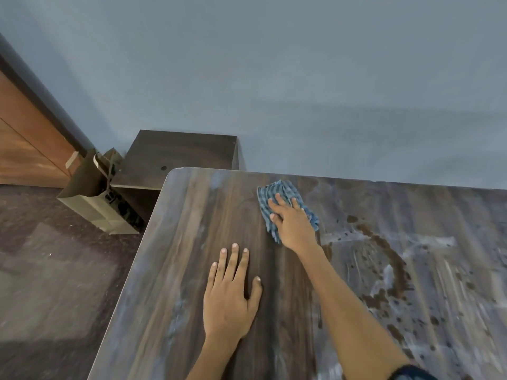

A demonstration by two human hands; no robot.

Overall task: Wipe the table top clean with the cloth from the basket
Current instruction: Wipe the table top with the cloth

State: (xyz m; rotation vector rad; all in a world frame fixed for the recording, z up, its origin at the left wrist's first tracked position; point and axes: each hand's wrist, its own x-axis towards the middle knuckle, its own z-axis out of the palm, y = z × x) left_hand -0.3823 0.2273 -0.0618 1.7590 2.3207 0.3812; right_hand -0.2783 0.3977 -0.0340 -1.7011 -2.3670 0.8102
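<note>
The blue checked cloth [285, 207] lies bunched on the table top [192, 242], near the far edge and a bit right of the far-left corner. The right hand [292, 222] lies flat on it w/ fingers spread and mostly straight, pressing down rather than gripping; the thumb side touches the cloth's left edge. A flat palm probably spreads pressure over more fabric, which suits wiping better than a pinch would. The bunching gives some thickness to soak up liquid.

The left hand [230, 292] lies flat on bare wood nearer the person, fingers straight and slightly apart, holding nothing. Judging by the reach, it's there as a brace, since the right arm stretches well fwd across the table.

Right of the cloth is the mess: a brown spill [389, 259] curving in an arc, w/ dark splatter dots around it and pale streaky smears beyond. The strip of table under and left of the hands looks cleaner, so the wipe is prob. partway done, w/ the right side left to do. Next pass would likely need to go rightward into the arc.

Off the table: a dark wood cabinet [181, 157] against the blue-grey wall [274, 78], touching or just behind the table's far-left corner. Beside it on the floor stands a paper bag [90, 198] w/ cord handles, contents too dark to tell. No basket in view.
</note>
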